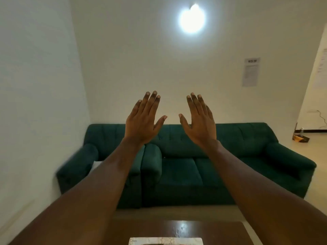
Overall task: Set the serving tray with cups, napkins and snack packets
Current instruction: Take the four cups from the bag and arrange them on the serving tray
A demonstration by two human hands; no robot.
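Both hands, the left hand [141, 121] and the right hand [200, 122], are raised side by side, fingers spread wide and holding nothing, likely a show of empty palms before work begins. What may be the serving tray [166, 241] peeks in at the bottom edge on the dark counter [141, 230]; no cups, napkins or packets are visible. Beyond stands a green sofa [185, 167].

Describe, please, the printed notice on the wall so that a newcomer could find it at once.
Start at the long dark green sofa against the white back wall. Look up past its right end: the pale printed paper sheet hangs there, with a bold dark heading, the only paper on that wall.
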